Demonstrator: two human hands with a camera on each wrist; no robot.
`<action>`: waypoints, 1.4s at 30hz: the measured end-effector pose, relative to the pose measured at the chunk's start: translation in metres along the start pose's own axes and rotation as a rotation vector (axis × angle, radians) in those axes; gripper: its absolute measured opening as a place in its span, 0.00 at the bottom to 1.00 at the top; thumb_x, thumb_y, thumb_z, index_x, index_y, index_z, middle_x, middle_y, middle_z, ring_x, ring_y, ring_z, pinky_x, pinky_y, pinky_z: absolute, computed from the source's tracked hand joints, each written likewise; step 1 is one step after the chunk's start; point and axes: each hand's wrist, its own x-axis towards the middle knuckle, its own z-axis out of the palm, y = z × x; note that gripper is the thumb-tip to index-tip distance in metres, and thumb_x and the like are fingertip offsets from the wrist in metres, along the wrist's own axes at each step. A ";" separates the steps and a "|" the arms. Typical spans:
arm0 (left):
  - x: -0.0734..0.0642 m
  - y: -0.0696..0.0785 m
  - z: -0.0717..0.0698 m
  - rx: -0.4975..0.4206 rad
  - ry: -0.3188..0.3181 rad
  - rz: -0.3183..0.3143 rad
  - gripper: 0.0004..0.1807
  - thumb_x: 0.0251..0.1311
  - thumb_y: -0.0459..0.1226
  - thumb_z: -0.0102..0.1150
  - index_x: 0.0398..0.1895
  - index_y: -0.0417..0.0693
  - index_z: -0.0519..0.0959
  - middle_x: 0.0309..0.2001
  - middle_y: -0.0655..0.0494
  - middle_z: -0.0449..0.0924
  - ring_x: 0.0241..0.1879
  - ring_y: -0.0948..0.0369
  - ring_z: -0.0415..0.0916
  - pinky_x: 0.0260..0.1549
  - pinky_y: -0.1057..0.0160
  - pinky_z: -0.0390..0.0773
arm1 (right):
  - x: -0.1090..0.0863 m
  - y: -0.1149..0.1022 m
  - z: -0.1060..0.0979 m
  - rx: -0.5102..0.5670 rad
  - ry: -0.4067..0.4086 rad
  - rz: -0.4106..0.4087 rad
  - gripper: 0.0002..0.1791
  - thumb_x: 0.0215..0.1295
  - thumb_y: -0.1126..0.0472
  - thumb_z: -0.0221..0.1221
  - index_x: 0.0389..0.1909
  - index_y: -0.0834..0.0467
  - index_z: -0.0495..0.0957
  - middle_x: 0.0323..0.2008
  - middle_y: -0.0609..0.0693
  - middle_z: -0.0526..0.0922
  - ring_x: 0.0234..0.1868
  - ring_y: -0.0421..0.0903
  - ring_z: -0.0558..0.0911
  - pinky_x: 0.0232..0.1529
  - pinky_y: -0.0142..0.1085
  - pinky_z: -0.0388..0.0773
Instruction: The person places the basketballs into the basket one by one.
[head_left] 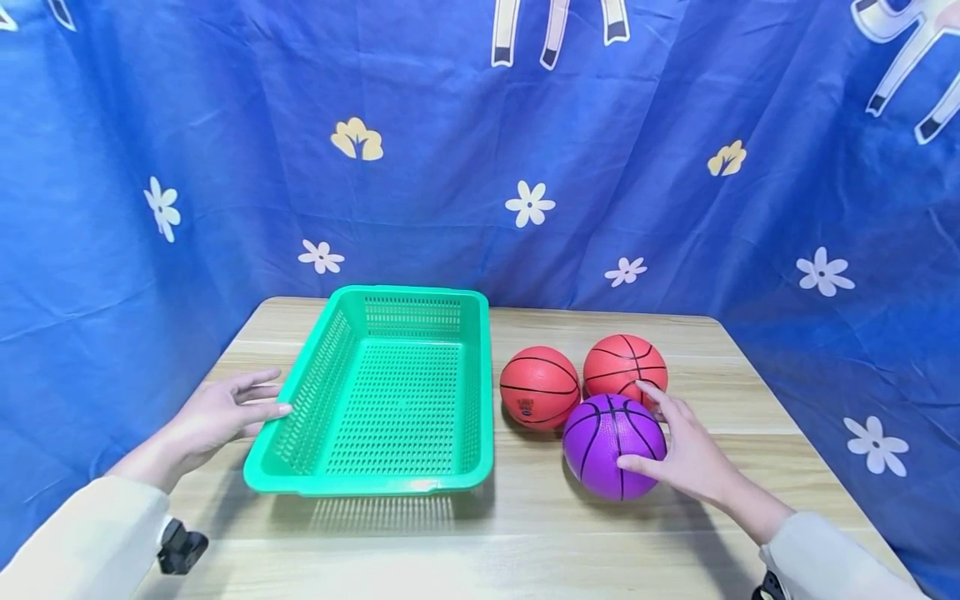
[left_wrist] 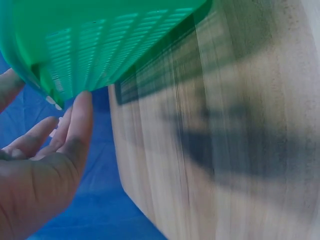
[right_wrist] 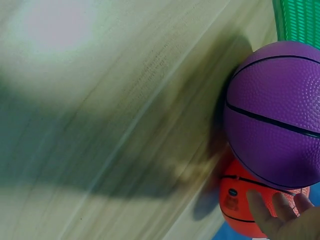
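Observation:
A green perforated plastic basket (head_left: 491,417) stands at the left of the wooden table. At its left side, my left hand (head_left: 217,421) has loosely extended fingers by the outer wall, with one digit overlapping the rim. From the left wrist view, a fingertip (left_wrist: 84,100) is close against the basket's outside. My right hand (head_left: 693,450) holds a purple basketball (head_left: 603,442) from the right, thumb across its front and fingers round its far side. Just behind are two red basketballs, one at left (head_left: 538,387) and one at right (head_left: 624,360), the latter partly covered by the purple ball and hand.
The wooden table (head_left: 405,554) extends in front of the basket and balls. A blue patterned curtain (head_left: 427,200) hangs behind the table and along both sides. The left red ball sits close to the basket's right wall.

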 end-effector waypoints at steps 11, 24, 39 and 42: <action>0.001 0.000 0.002 -0.090 -0.022 -0.010 0.43 0.63 0.44 0.61 0.71 0.31 0.52 0.66 0.31 0.58 0.54 0.64 0.71 0.50 0.61 0.77 | -0.005 0.000 0.002 0.013 -0.017 0.001 0.55 0.37 0.39 0.75 0.68 0.51 0.62 0.55 0.63 0.69 0.51 0.62 0.74 0.42 0.60 0.77; 0.003 0.001 0.003 -0.163 -0.022 0.015 0.40 0.62 0.39 0.62 0.69 0.28 0.55 0.66 0.31 0.57 0.46 0.75 0.73 0.48 0.65 0.78 | -0.010 0.000 0.001 0.020 -0.002 0.021 0.52 0.37 0.42 0.76 0.65 0.53 0.66 0.52 0.64 0.70 0.49 0.62 0.74 0.39 0.58 0.79; 0.005 0.001 0.005 -0.146 -0.016 -0.003 0.40 0.63 0.40 0.61 0.69 0.27 0.55 0.65 0.31 0.59 0.45 0.75 0.73 0.47 0.64 0.78 | -0.008 0.001 -0.014 0.048 -0.001 -0.014 0.49 0.36 0.48 0.78 0.63 0.53 0.68 0.53 0.61 0.71 0.48 0.60 0.75 0.36 0.51 0.82; 0.005 0.000 0.005 -0.136 -0.019 -0.008 0.40 0.63 0.40 0.61 0.70 0.28 0.54 0.65 0.31 0.59 0.46 0.75 0.73 0.48 0.64 0.78 | -0.006 0.000 -0.023 0.054 -0.004 -0.020 0.49 0.37 0.49 0.78 0.64 0.53 0.67 0.52 0.60 0.71 0.48 0.60 0.75 0.33 0.45 0.82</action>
